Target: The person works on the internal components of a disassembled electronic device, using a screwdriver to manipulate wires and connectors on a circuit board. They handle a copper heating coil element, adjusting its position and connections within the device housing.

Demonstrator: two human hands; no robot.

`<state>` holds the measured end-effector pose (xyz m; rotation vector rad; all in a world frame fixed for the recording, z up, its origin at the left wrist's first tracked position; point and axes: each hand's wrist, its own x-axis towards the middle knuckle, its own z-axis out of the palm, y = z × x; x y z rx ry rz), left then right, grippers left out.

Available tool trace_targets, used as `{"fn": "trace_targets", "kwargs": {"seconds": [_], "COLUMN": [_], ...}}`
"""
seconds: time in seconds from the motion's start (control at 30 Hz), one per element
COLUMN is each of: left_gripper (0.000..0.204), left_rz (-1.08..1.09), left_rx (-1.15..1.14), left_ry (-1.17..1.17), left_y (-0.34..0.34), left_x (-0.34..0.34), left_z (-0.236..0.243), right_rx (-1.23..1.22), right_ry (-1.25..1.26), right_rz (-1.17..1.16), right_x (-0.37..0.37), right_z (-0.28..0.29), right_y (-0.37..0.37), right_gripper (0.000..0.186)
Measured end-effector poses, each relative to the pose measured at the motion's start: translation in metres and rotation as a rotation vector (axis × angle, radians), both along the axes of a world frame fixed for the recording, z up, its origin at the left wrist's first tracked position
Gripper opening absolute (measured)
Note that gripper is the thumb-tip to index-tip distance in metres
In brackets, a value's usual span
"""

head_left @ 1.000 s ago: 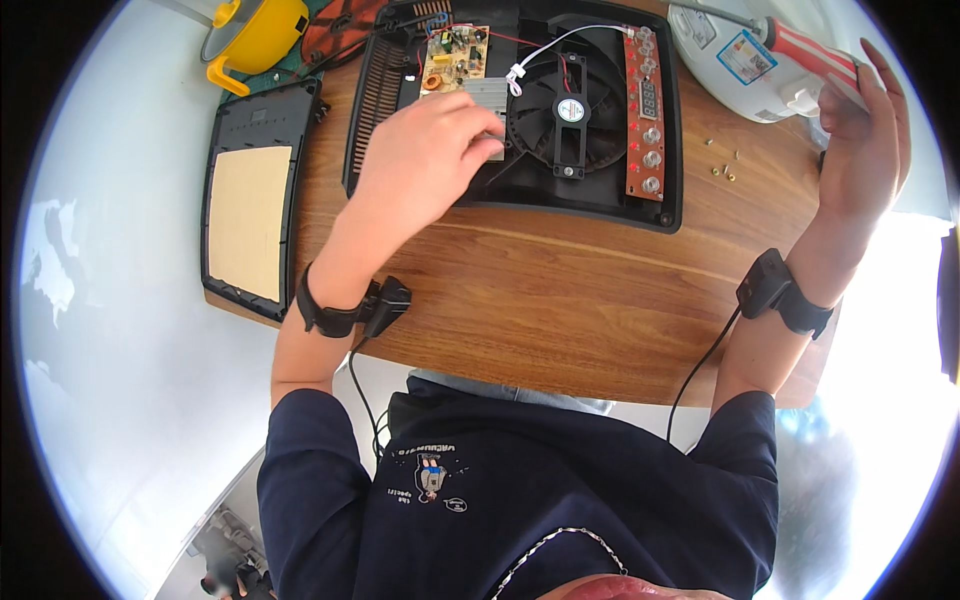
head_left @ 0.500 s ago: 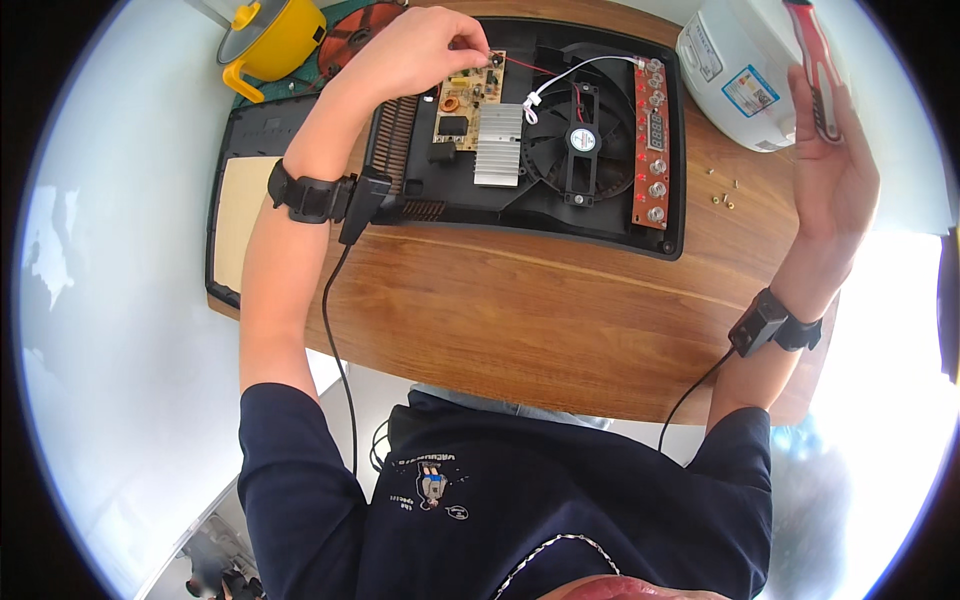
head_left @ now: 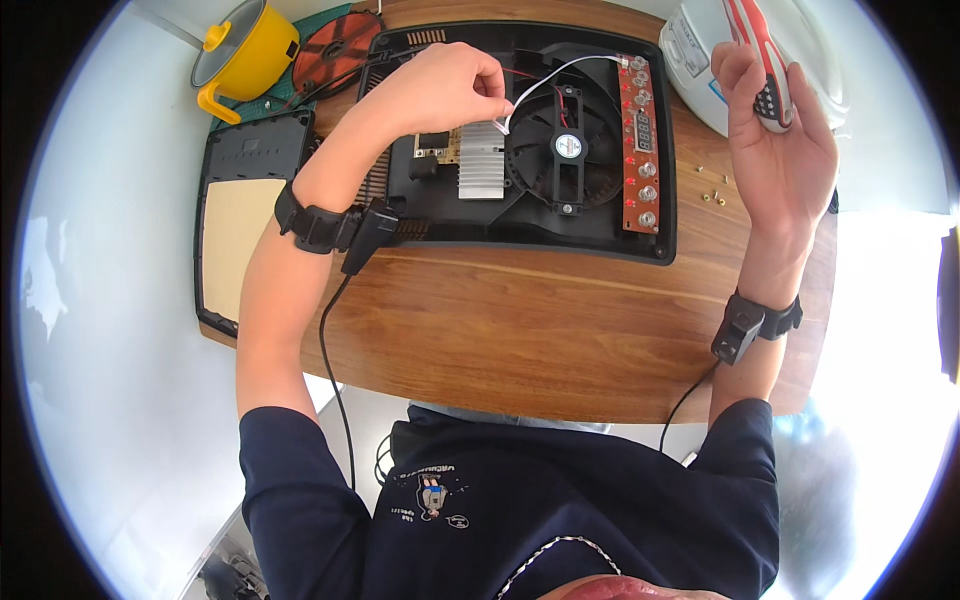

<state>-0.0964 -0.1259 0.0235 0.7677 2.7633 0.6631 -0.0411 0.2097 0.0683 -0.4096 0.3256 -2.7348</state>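
My left hand [head_left: 450, 90] is closed in a pinch on a white cable [head_left: 565, 66], close to its bundled part above the silver heat sink [head_left: 482, 165]. The cable runs to a brown display board [head_left: 642, 150] with several clear buttons. Under my left hand lies a tan circuit board [head_left: 433, 150], partly hidden by it. These parts sit in an open black appliance housing [head_left: 590, 236] with a fan [head_left: 567, 147]. My right hand [head_left: 785, 150] is raised at the right, its fingers around the red, white and black handle of a screwdriver [head_left: 765, 60]; its tip is out of view.
Several small brass-coloured screws [head_left: 718, 192] lie on the wooden table [head_left: 520, 320] right of the housing. A white appliance [head_left: 690, 70] stands behind them. At the left are a black-framed panel [head_left: 245, 225], a yellow pot [head_left: 255, 60] and a red-brown disc [head_left: 335, 50].
My left hand has moved from the circuit board's upper edge right and down to the white cable. My right hand has shifted left, its fingers curling more around the screwdriver.
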Motion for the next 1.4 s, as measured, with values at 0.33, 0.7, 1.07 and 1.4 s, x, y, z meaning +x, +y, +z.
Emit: {"fn": "trace_targets", "kwargs": {"seconds": [0.33, 0.7, 1.07, 1.4], "left_gripper": [0.012, 0.014, 0.011, 0.01], "left_rz": [0.346, 0.204, 0.172, 0.028], "left_rx": [0.578, 0.539, 0.447, 0.148], "left_ry": [-0.148, -0.189, -0.144, 0.143], "left_y": [-0.021, -0.037, -0.046, -0.04], "left_x": [-0.028, -0.063, -0.081, -0.073], "left_z": [0.049, 0.046, 0.031, 0.032], "right_rx": [0.084, 0.244, 0.308, 0.371], "right_ry": [-0.105, -0.123, -0.096, -0.083], "right_rz": [-0.09, -0.204, -0.219, -0.271], "right_x": [-0.008, -0.003, -0.006, -0.006], "right_z": [-0.016, -0.016, -0.022, -0.026], "right_y": [-0.005, -0.009, -0.011, -0.01], "right_gripper": [0.044, 0.045, 0.046, 0.049]}}
